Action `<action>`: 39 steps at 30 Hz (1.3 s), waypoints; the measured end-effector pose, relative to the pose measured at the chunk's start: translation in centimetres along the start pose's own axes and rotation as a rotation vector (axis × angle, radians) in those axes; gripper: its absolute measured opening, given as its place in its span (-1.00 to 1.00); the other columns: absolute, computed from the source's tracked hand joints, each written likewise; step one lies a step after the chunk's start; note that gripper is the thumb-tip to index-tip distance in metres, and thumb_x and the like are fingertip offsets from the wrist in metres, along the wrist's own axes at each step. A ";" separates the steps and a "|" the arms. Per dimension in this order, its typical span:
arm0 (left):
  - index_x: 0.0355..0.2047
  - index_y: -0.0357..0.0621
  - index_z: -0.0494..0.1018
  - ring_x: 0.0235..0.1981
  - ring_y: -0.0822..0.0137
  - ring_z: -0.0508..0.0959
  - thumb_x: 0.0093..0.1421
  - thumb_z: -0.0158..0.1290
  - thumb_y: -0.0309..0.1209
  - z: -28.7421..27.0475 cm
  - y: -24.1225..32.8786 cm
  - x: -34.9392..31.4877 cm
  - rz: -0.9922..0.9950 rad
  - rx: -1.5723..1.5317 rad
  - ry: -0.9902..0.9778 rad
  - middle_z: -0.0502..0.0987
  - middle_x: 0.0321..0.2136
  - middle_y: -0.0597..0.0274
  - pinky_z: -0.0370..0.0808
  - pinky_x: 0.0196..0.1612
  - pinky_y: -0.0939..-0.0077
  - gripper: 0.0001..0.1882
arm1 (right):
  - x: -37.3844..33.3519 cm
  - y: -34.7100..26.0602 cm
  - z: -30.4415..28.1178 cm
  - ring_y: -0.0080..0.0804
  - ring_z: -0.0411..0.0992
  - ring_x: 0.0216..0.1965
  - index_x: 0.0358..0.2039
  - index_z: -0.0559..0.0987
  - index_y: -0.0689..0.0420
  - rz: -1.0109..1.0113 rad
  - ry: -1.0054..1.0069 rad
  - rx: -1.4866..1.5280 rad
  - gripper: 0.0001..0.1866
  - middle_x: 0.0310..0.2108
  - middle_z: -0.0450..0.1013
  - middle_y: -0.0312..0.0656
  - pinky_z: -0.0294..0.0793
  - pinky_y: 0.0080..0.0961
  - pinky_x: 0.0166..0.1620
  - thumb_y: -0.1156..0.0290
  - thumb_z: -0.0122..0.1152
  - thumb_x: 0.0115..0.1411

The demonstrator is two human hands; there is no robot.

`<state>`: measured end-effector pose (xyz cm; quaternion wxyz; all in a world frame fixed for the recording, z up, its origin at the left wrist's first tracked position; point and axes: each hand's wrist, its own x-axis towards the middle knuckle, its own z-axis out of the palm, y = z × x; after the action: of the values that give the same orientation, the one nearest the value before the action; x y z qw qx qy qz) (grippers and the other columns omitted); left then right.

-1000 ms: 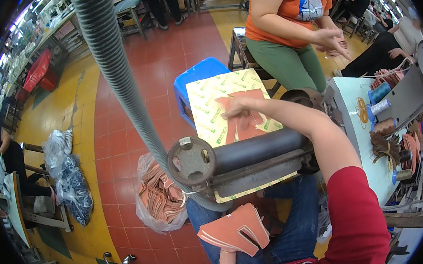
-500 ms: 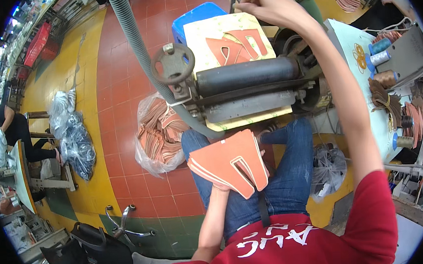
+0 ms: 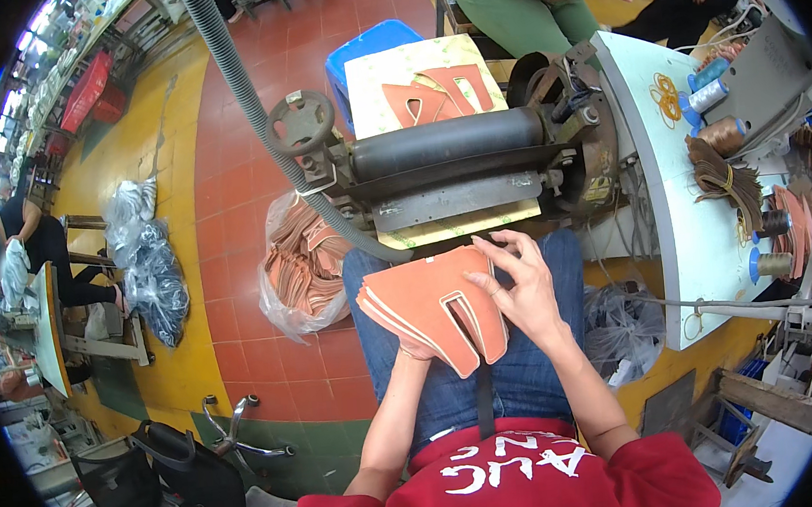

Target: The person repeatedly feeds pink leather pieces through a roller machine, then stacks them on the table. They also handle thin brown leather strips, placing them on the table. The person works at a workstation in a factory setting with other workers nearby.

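Note:
A fanned stack of orange-pink cut leather-like pieces [image 3: 409, 296], each with a pale-edged slot, rests above my lap. My left hand [image 3: 416, 350] holds it from below at the lower left edge; most of its fingers are hidden under the stack. At the stack's upper right edge is my right hand [image 3: 529, 293], fingers apart and bent, with the thumb and index at the top piece. Beyond my knees stands a roller machine [image 3: 450, 147] with a dark cylinder. On the pale board [image 3: 367, 93] behind the roller lie a few similar pieces [image 3: 463, 90].
To the left, a plastic bag of orange pieces [image 3: 300, 267] sits on the floor beside a grey hose [image 3: 218, 44]. A blue bin [image 3: 380, 38] stands behind the board. Thread spools [image 3: 723, 136] occupy the table at right. A person in green trousers [image 3: 526, 17] is beyond the machine.
My right arm has come back from the far side of the board to the stack in my left hand. The person across now has a hand held out. The view has shifted slightly.

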<state>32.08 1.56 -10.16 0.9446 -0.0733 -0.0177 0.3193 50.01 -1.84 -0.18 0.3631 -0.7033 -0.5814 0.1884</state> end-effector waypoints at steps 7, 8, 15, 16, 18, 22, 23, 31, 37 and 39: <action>0.28 -0.10 0.14 0.18 0.07 0.36 0.35 -0.22 0.00 -2.1 0.0 -0.3 0.014 -0.056 0.053 0.30 0.22 0.08 0.36 0.20 0.09 -0.39 | -0.8 0.3 1.5 -0.31 0.45 -0.32 -0.04 0.59 0.18 -0.106 0.182 -0.105 -0.54 -0.18 0.53 -0.14 0.47 -0.41 -0.23 0.25 0.38 0.05; 0.27 -0.10 0.14 0.18 0.07 0.37 0.35 -0.22 0.00 -2.2 0.1 -0.4 0.014 -0.063 0.057 0.30 0.21 0.08 0.36 0.20 0.10 -0.39 | -0.7 0.3 1.6 -0.30 0.46 -0.32 -0.04 0.59 0.17 -0.028 0.196 0.001 -0.56 -0.21 0.53 -0.14 0.46 -0.41 -0.23 0.26 0.36 0.08; 0.24 -0.08 0.20 0.15 0.14 0.41 0.36 -0.21 -0.02 -2.7 0.7 -0.2 0.018 -0.069 0.080 0.35 0.18 0.12 0.40 0.17 0.12 -0.44 | -0.2 -0.1 1.3 -0.44 0.46 -0.45 -0.14 0.65 0.17 0.205 0.175 0.230 -0.71 -0.37 0.50 -0.18 0.47 -0.47 -0.31 0.39 0.33 0.12; 0.23 -0.07 0.22 0.15 0.15 0.41 0.36 -0.20 -0.03 -2.9 0.7 -0.1 0.017 -0.058 0.082 0.36 0.18 0.13 0.40 0.17 0.13 -0.45 | -0.1 0.0 1.3 -0.43 0.46 -0.44 -0.17 0.66 0.17 0.187 0.181 0.164 -0.74 -0.37 0.50 -0.18 0.47 -0.45 -0.28 0.40 0.33 0.11; 0.22 -0.07 0.22 0.14 0.16 0.42 0.36 -0.20 -0.03 -3.2 0.5 -0.2 0.024 -0.097 0.102 0.37 0.17 0.14 0.41 0.16 0.14 -0.45 | 0.0 0.2 1.4 -0.39 0.47 -0.43 -0.23 0.65 0.17 0.084 0.235 -0.007 -0.80 -0.37 0.51 -0.19 0.48 -0.40 -0.24 0.45 0.31 0.10; 0.21 -0.08 0.23 0.12 0.17 0.43 0.36 -0.20 -0.03 -4.3 0.1 -0.3 0.082 -0.081 0.025 0.38 0.15 0.15 0.41 0.16 0.15 -0.46 | -0.2 0.4 1.7 -0.31 0.48 -0.41 -0.33 0.52 0.22 -0.290 0.350 -0.103 -0.91 -0.38 0.51 -0.16 0.47 -0.39 -0.27 0.56 0.23 0.14; 0.21 -0.08 0.23 0.11 0.16 0.43 0.35 -0.19 -0.02 -4.6 0.1 -0.2 0.094 -0.073 0.012 0.38 0.15 0.15 0.41 0.16 0.15 -0.45 | -0.3 0.3 1.8 -0.29 0.47 -0.42 -0.34 0.47 0.23 -0.339 0.354 -0.037 -0.91 -0.38 0.52 -0.15 0.47 -0.41 -0.30 0.58 0.20 0.16; 0.23 -0.08 0.21 0.16 0.11 0.40 0.30 -0.17 0.10 -6.5 1.5 -1.0 0.212 0.099 0.260 0.33 0.20 0.11 0.40 0.16 0.04 -0.34 | -0.4 2.5 2.8 -0.51 0.53 -0.19 0.07 0.32 0.30 0.392 -0.040 0.839 -0.58 -0.22 0.58 -0.11 0.52 -0.56 -0.10 0.57 0.18 0.22; 0.29 -0.08 0.14 0.20 -0.01 0.34 0.29 -0.17 0.08 -6.5 3.0 -1.3 0.220 -0.070 0.121 0.27 0.24 0.06 0.33 0.21 -0.07 -0.31 | 3.0 9.8 4.1 -0.53 0.52 -0.21 -0.03 0.37 0.29 0.712 0.169 0.960 -0.72 -0.21 0.56 -0.09 0.51 -0.62 -0.15 0.56 0.13 0.27; 0.30 -0.09 0.11 0.22 -0.02 0.33 0.29 -0.16 0.07 -4.5 3.1 -1.1 0.176 -0.013 0.131 0.25 0.26 0.05 0.30 0.23 -0.09 -0.30 | 4.3 10.9 4.9 -0.53 0.51 -0.21 -0.04 0.37 0.30 0.785 0.224 0.986 -0.73 -0.22 0.56 -0.10 0.49 -0.63 -0.14 0.56 0.12 0.27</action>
<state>29.68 2.74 -15.06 0.9117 -0.1013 0.0484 0.3953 55.14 3.06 -10.72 0.6066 -0.6295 -0.0840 0.4781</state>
